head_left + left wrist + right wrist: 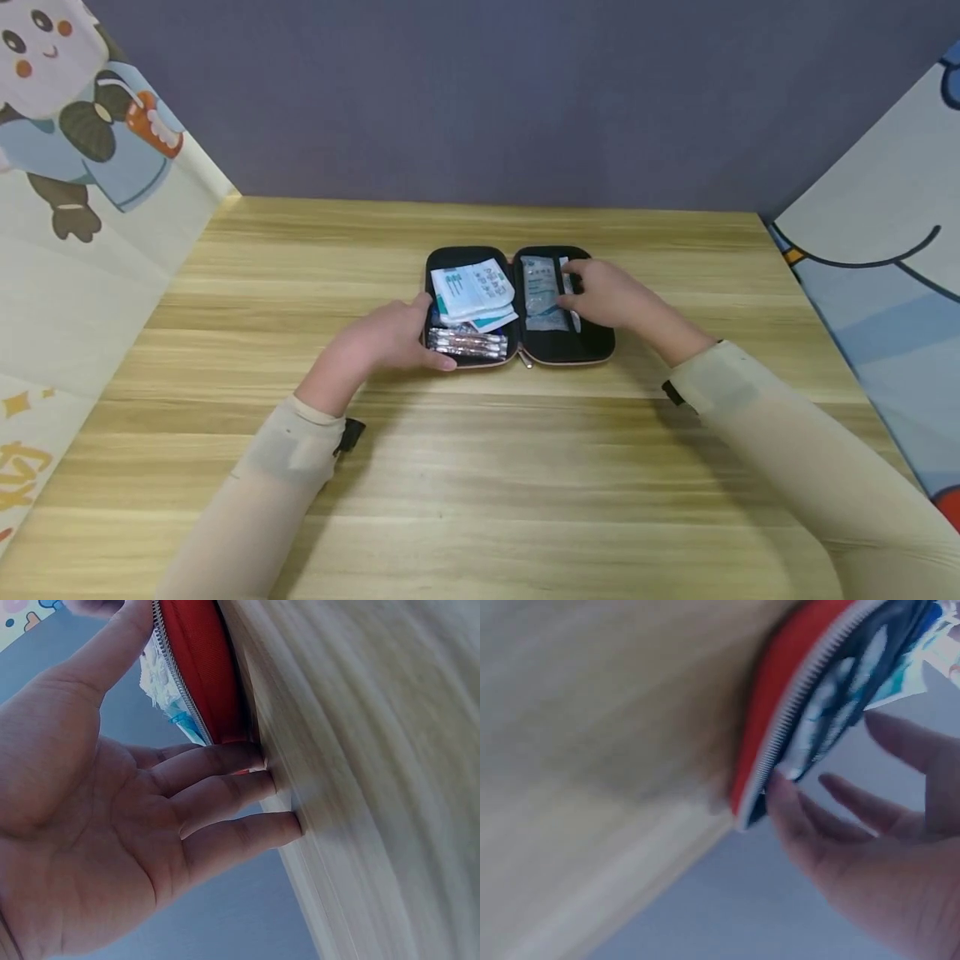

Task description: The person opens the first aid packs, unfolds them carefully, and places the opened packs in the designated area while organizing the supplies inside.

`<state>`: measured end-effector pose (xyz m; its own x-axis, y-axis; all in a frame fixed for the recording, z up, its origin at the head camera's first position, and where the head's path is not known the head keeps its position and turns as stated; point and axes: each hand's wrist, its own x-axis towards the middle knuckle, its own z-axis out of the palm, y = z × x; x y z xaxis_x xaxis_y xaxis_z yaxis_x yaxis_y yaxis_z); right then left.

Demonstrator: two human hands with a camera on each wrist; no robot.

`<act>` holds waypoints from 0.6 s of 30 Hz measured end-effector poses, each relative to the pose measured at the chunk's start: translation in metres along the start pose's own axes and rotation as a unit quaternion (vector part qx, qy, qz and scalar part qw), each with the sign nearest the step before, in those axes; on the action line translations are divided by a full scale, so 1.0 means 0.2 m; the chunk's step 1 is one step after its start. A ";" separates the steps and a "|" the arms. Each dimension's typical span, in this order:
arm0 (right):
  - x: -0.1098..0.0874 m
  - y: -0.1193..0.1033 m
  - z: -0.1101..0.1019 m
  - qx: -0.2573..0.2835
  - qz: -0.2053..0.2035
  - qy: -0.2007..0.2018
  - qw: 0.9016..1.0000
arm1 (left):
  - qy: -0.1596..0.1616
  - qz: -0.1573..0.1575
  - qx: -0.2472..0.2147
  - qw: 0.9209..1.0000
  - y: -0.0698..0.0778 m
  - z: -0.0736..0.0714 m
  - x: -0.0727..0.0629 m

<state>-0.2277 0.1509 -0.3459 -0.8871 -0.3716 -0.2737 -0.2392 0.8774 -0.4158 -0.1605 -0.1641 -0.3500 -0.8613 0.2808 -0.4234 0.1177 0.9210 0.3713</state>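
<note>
A zipped case (577, 348), black inside with a red outer shell, lies spread wide on the wooden table. Its left half holds a stack of white and teal packets (472, 287) and several thin, shiny wrapped sticks (468, 343). A clear-wrapped packet (540, 287) sits under a black elastic strap in the right half. My left hand (390, 337) touches the left edge, its thumb along the zipper rim and other fingers extended down to the table. Over the right half, my right hand (606, 292) has bent, spread fingers at the strap and packet; contact is blurred.
The wooden table (480, 483) extends around the case. A grey-blue panel (495, 100) stands behind it, and cartoon-printed panels (82, 308) border the sides. A zipper pull (525, 359) hangs at the case's front, by the hinge.
</note>
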 end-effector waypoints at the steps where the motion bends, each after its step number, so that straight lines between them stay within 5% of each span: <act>1: 0.00 -0.02 -0.01 -0.017 -0.008 0.010 1.000 | 0.000 -0.001 0.001 1.000 0.00 0.00 0.00; 4: -0.01 -0.09 -0.02 -0.031 -0.039 0.031 0.998 | -0.001 -0.004 0.003 1.000 0.01 0.00 0.00; 8: -0.03 -0.19 0.00 -0.050 -0.136 0.045 0.988 | -0.004 -0.008 0.005 1.000 0.01 0.00 0.00; 13: -0.06 -0.25 0.09 -0.160 -0.284 0.060 0.943 | -0.006 -0.006 0.009 1.000 0.01 0.00 0.00; 18: -0.05 -0.26 0.16 -0.229 -0.338 0.094 0.908 | -0.007 -0.006 0.006 1.000 0.01 0.00 0.00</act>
<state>-0.1933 0.1001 -0.3485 -0.5176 -0.8519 0.0805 -0.8552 0.5180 -0.0172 -0.1611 -0.1623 -0.3493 -0.8556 0.2739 -0.4393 0.1139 0.9274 0.3563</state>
